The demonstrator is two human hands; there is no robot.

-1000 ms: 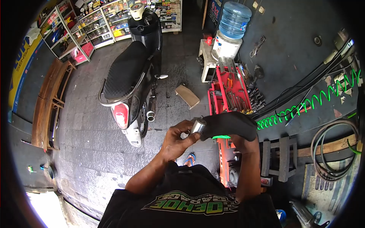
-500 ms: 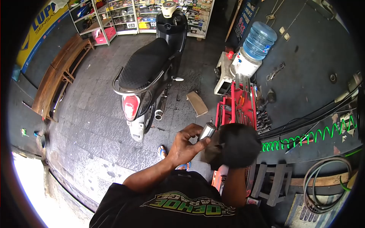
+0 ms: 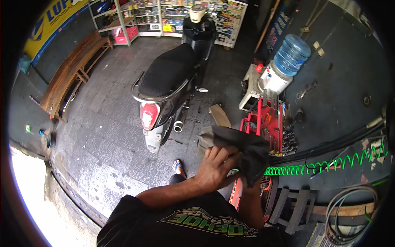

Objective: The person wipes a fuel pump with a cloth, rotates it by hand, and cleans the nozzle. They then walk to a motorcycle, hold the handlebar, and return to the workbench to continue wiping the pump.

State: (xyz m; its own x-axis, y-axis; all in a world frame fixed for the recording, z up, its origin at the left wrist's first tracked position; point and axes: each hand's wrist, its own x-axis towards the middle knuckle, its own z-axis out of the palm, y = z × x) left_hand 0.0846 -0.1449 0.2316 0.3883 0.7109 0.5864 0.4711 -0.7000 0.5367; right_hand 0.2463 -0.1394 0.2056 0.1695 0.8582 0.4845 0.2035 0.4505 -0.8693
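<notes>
My left hand (image 3: 217,166) presses against a dark cloth (image 3: 249,146), its fingers curled and closed on the near edge. The cloth spreads over my right hand, whose fingers are hidden beneath it; the right forearm (image 3: 252,201) comes up from below. No shiny metal cylinder shows now; it may be inside the cloth or behind my left fingers. Beyond my hands stands a black and white scooter (image 3: 166,74) with a red tail light (image 3: 149,115). The open end of a pipe (image 3: 178,126) shows at its right side.
A red tool rack (image 3: 263,117) with several tools stands beyond the cloth. Behind it is a water dispenser (image 3: 277,78). A green coiled hose (image 3: 325,162) runs along the right wall. A cardboard piece (image 3: 220,116) lies on the floor, and a wooden bench (image 3: 76,74) stands left.
My left hand, which held a shiny metal cylinder beside the cloth, is now on the cloth, and the cylinder is out of sight. The cloth has spread leftward. The view has shifted slightly.
</notes>
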